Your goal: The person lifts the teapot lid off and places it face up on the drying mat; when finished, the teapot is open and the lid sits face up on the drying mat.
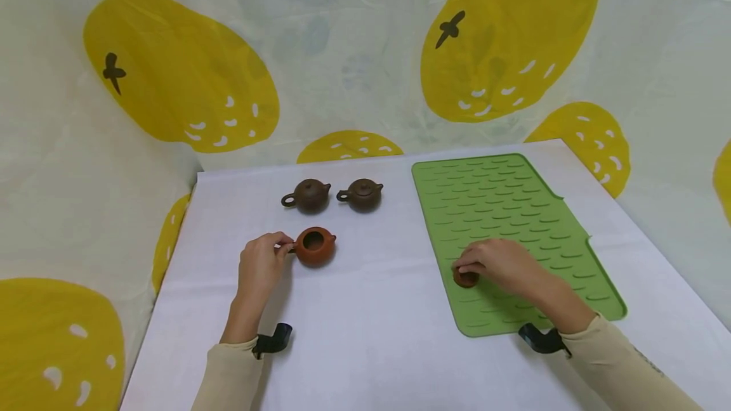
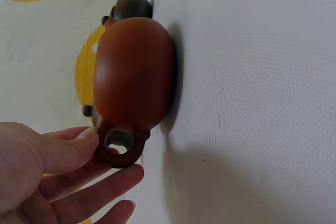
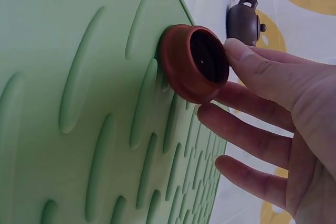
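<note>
The right hand (image 1: 502, 265) pinches the lid (image 3: 194, 62), upside down on the green mat's (image 1: 514, 208) near left part; set it flat between ridges so it cannot roll. Left of the mat, the left hand (image 1: 259, 265) pinches the open teapot's (image 1: 315, 246) handle; keep it steady. Two brown teapots (image 1: 308, 195) stand beyond.

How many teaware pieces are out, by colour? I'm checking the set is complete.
Dark brown teapots with lids on: 2
Orange-red teapot, lid off: 1
Orange-red lid, on the green mat: 1
Total: 4
</note>
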### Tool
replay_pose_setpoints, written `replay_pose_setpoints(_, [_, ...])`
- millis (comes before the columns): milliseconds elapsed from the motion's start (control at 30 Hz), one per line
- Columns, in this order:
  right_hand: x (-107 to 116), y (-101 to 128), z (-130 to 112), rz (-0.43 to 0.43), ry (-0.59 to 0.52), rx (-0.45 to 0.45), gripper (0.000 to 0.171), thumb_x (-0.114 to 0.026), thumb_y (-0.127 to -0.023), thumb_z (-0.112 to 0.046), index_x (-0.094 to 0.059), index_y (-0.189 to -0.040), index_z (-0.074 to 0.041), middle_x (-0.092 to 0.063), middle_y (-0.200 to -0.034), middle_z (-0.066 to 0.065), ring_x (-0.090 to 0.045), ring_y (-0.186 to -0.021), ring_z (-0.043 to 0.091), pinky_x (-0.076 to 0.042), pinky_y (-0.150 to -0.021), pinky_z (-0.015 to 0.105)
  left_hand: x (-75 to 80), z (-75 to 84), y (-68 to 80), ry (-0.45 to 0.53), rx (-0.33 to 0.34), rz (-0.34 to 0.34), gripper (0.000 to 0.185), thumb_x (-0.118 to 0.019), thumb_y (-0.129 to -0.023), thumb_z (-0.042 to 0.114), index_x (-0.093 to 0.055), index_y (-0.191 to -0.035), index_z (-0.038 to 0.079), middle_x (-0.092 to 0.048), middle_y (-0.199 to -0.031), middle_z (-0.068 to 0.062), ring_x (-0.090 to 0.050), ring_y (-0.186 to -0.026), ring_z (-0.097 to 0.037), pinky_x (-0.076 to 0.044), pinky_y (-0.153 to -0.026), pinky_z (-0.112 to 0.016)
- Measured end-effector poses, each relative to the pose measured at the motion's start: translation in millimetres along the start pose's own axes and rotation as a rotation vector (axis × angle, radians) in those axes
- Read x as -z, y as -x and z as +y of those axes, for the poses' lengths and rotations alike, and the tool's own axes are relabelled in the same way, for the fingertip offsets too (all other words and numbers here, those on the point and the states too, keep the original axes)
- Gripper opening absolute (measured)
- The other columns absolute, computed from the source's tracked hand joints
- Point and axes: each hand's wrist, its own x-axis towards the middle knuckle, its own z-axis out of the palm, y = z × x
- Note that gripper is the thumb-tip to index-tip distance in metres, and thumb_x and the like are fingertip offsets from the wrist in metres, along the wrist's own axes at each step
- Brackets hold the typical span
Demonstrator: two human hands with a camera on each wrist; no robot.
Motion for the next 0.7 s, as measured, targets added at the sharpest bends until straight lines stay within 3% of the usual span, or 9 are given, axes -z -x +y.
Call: replay_pose_setpoints(700, [-0.5, -2.3, 0.6, -0.017, 0.001, -0.024, 0.016, -0.076, -0.089, -0.016, -0.082, -0.103, -0.022, -0.078, -0.096, -0.011, -0.075, -0.09, 0.014, -0.059, -0.072, 0.032, 0.2, 1.5, 0.3, 0.004, 0.026, -0.022, 0.005, -0.076, -0.09, 0.007, -0.079, -0.093, 0.006, -0.08, -0.095, -0.014, -0.076, -0.084, -0.03, -0.058, -0.073, -0.047])
